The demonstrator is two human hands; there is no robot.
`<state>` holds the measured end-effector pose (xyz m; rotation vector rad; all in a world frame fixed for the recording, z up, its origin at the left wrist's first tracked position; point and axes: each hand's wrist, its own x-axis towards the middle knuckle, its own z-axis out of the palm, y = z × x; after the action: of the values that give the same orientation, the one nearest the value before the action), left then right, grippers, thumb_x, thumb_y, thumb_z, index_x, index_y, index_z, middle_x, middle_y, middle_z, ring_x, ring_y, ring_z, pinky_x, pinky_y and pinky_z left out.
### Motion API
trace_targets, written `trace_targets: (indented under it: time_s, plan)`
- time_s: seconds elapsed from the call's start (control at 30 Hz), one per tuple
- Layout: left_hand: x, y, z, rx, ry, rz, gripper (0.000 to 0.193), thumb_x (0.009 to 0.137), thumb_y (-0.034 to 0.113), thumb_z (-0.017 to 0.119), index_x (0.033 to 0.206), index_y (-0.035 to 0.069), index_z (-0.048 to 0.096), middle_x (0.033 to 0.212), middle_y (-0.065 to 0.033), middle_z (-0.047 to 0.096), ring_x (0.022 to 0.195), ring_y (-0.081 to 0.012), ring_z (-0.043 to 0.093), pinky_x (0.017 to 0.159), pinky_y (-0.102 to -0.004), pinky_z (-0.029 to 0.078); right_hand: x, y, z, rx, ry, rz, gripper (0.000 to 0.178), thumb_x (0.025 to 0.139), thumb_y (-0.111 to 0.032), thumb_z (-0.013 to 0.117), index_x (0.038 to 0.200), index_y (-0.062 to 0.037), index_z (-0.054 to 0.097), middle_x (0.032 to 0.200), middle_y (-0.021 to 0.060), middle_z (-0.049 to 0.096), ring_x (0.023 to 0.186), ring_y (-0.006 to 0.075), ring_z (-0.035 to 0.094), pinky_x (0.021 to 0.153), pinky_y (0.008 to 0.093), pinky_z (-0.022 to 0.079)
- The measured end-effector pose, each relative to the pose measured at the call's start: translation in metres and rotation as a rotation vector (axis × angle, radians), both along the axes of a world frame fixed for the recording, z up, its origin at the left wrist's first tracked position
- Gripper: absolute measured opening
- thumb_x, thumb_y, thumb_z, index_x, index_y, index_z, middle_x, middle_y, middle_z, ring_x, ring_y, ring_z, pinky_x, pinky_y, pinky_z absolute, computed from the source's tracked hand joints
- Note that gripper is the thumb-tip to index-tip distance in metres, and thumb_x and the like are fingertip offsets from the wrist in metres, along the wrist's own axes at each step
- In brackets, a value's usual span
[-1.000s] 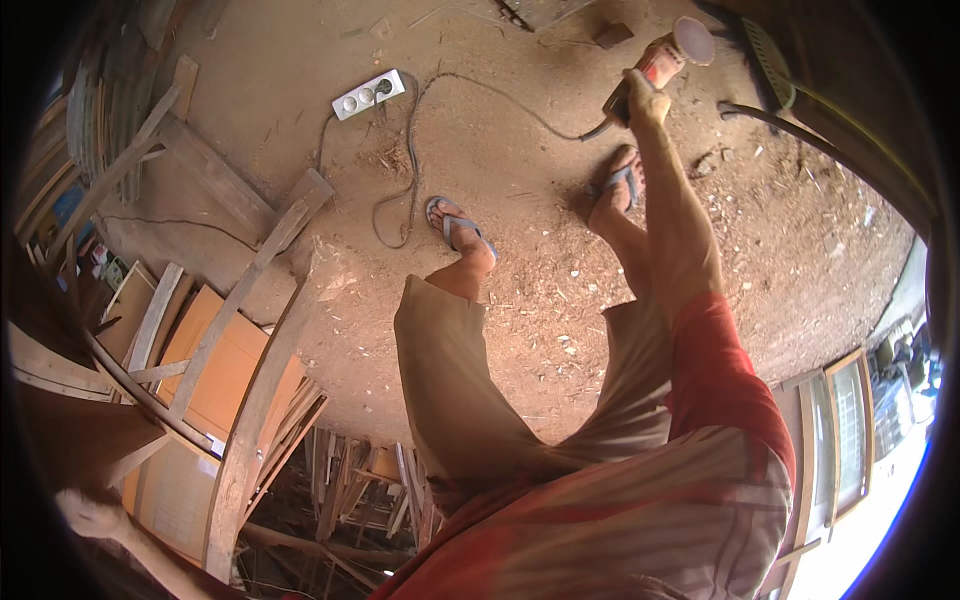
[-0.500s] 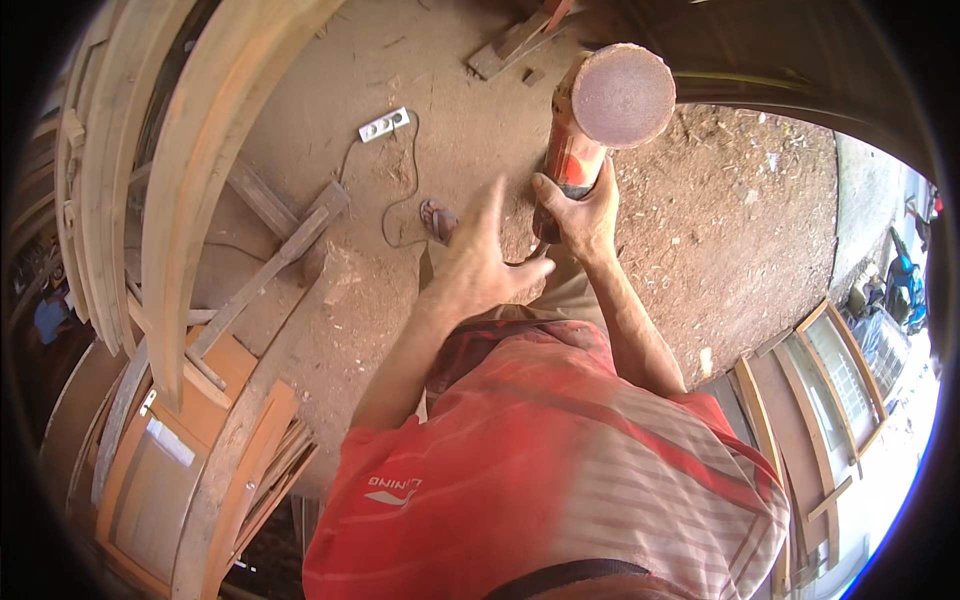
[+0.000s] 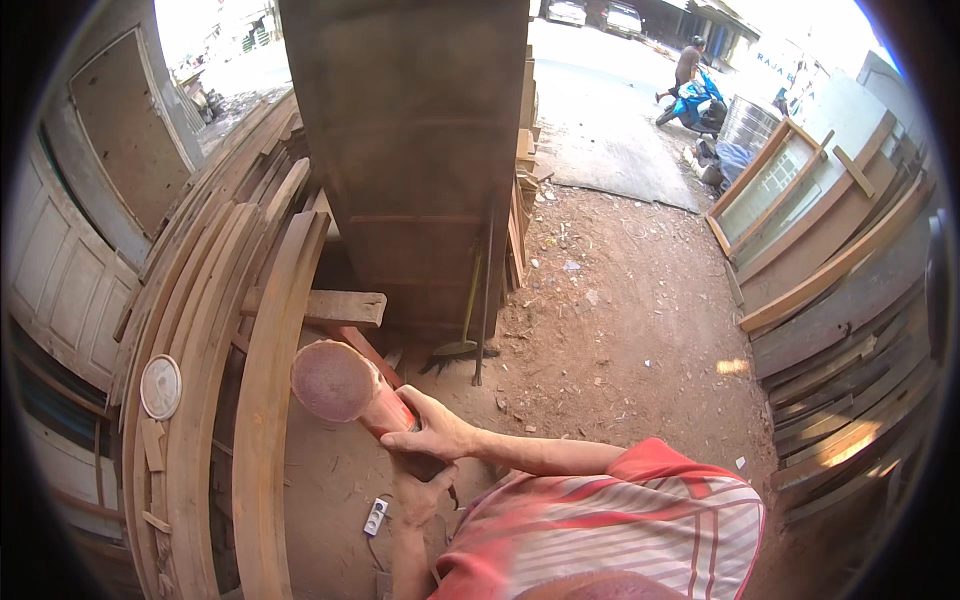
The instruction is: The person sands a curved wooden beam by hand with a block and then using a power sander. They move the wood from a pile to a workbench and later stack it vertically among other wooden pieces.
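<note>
A red and black angle grinder (image 3: 388, 411) with a round, dusty sanding disc (image 3: 333, 381) is held out in front of me, its disc face turned up toward me. My right hand (image 3: 432, 425) is wrapped round the red and black body behind the disc. Lower down, my left hand (image 3: 418, 490) closes on the dark rear end, close under the right hand; part of its fingers is hidden. Just left of the disc stand long curved wooden beams (image 3: 268, 420), apart from it.
A white power strip (image 3: 375, 516) lies on the dirt floor below my hands. Ahead stands a tall dark wooden panel (image 3: 415, 150), with a broom (image 3: 458, 347) at its foot. Window frames (image 3: 775, 190) and boards lean along the right. Beyond, a person (image 3: 688, 62) is by a blue scooter (image 3: 692, 102).
My left hand, open and off the tool before, now grips the grinder's rear end. The view has swung, and the grinder now sits farther left, beside the curved beams.
</note>
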<state>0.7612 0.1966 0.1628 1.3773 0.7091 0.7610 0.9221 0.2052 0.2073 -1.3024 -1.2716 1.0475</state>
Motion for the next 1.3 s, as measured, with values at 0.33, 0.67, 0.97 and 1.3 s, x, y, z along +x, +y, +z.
trace_targets:
  time_s: [0.33,0.67,0.97,1.3]
  plan:
    - [0.041,0.008,0.061,-0.174,-0.051,-0.057,0.068,0.080,0.012,0.076,0.140,0.003,0.047,0.114,-0.0095,0.060,0.094,-0.0225,0.066,0.081,-0.0343,0.057,0.013,0.009,0.009,0.077,0.095,-0.160,0.055,0.104,-0.050,0.062,0.123,0.0016,0.056,0.112,0.0138,0.063,0.107,0.0196,0.059,0.092,0.0371,0.049]
    - [0.016,0.064,-0.002,-0.479,-0.260,-0.300,0.055,0.080,0.031,0.078,0.121,-0.001,0.059,0.099,-0.0119,0.069,0.078,-0.0211,0.070,0.067,-0.0323,0.059,0.036,0.056,-0.027,-0.203,0.806,0.194,0.064,0.109,-0.057,0.043,0.128,0.0017,0.061,0.113,0.0066,0.068,0.098,0.0126,0.063,0.087,0.0318,0.055]
    - [-0.006,0.047,-0.005,-0.295,-0.249,0.312,0.062,0.084,0.024,0.082,0.132,-0.001,0.052,0.099,-0.0086,0.065,0.082,-0.0170,0.067,0.070,-0.0323,0.057,-0.023,0.089,-0.037,-0.522,0.968,0.263,0.065,0.106,-0.061,0.046,0.128,-0.0015,0.059,0.106,0.0131,0.070,0.091,0.0211,0.070,0.081,0.0359,0.059]
    - [-0.092,0.039,-0.028,-0.490,-0.355,0.295,0.051,0.084,0.022,0.080,0.122,-0.002,0.056,0.094,-0.0086,0.066,0.080,-0.0203,0.069,0.068,-0.0356,0.059,-0.118,0.112,-0.047,-0.599,0.679,0.391,0.067,0.104,-0.064,0.047,0.126,-0.0019,0.058,0.098,0.0121,0.069,0.084,0.0217,0.071,0.075,0.0368,0.061]
